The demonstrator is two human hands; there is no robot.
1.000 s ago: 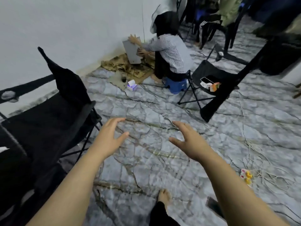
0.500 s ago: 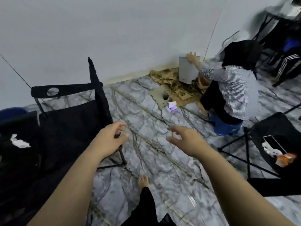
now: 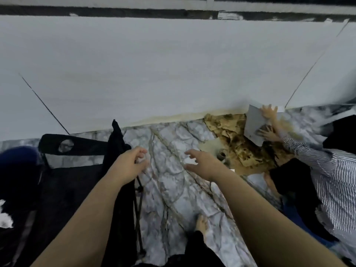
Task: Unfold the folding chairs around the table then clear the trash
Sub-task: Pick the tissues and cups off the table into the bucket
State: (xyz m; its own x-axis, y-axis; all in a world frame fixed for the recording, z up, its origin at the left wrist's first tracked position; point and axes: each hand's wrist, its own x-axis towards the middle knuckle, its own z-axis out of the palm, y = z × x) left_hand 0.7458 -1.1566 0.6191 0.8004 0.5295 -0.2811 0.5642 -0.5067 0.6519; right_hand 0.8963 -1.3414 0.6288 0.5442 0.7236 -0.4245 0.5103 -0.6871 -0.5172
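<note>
At far left, on a dark surface, one white crumpled scrap [image 3: 5,220] with ragged edges; blur hides what it is made of. Above it, one rounded dark-blue object [image 3: 18,160]. Next, one black fabric folding chair [image 3: 77,182], standing open on the floor: matte cloth seat, one flat armrest pierced by a single round hole, one pointed back corner rising against the wall, thin dark rods at its front corner. Left hand [image 3: 131,162]: fingers loosely curled, thumb apart, holding nothing, over the chair's front corner; contact with the cloth cannot be told. Centre, glossy grey-white marble-patterned floor [image 3: 169,189] veined in brown, below a smooth white wall [image 3: 173,64]. Right hand [image 3: 202,164]: fingers spread and apart, holding nothing, above bare floor and well clear of the chair. Below, one bare foot [image 3: 201,222]. Right of centre, crumpled brown paper [image 3: 238,139] lies at the wall base. One flat pale-grey rectangular panel [image 3: 255,122] stands tilted there, pressed by the two hands of a second person in a striped shirt [image 3: 335,182]
</note>
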